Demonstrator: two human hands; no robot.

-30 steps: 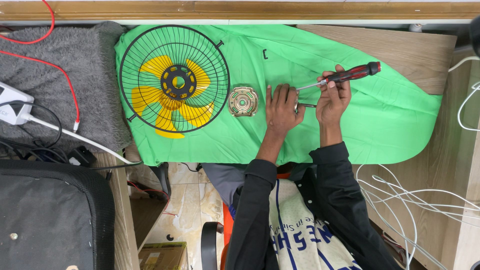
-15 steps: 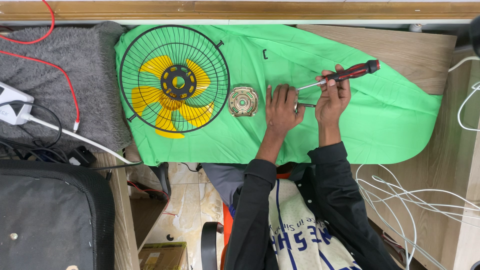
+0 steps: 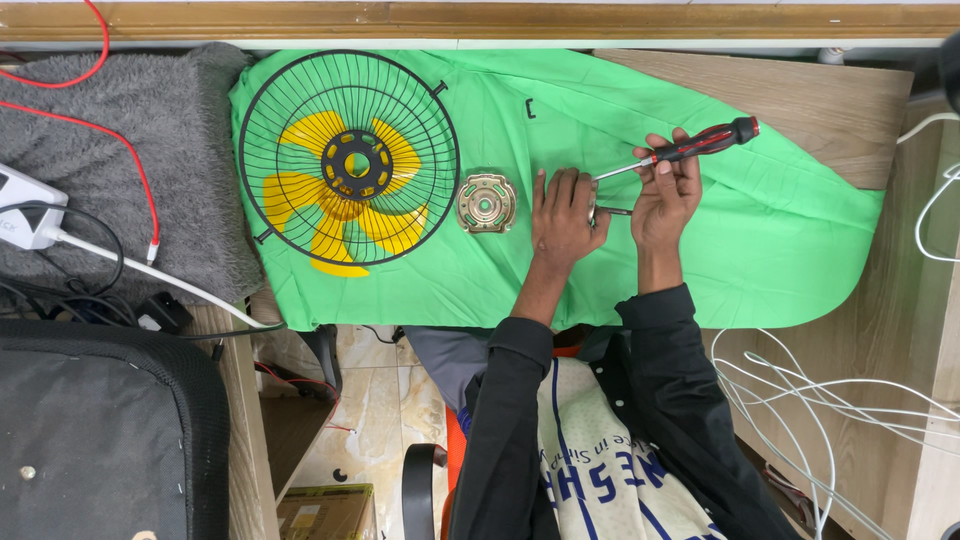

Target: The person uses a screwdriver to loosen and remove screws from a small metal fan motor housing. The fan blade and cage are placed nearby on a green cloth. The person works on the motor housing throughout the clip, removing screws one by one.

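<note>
R hand (image 3: 665,200) gripping red-black screwdriver (image 3: 690,148); L hand (image 3: 562,215) clamped over small metal part w/ shaft (image 3: 612,211), on green cloth (image 3: 780,240), beside round metal plate (image 3: 486,203).

On the table (image 3: 850,110) lies a cloth (image 3: 760,250). The fan guard (image 3: 348,160) rests on its left part, the round metal plate (image 3: 486,203) just right of it, and both hands further right, the left hand (image 3: 563,215) beside the right hand (image 3: 668,195), which holds a screwdriver (image 3: 690,148).
</note>
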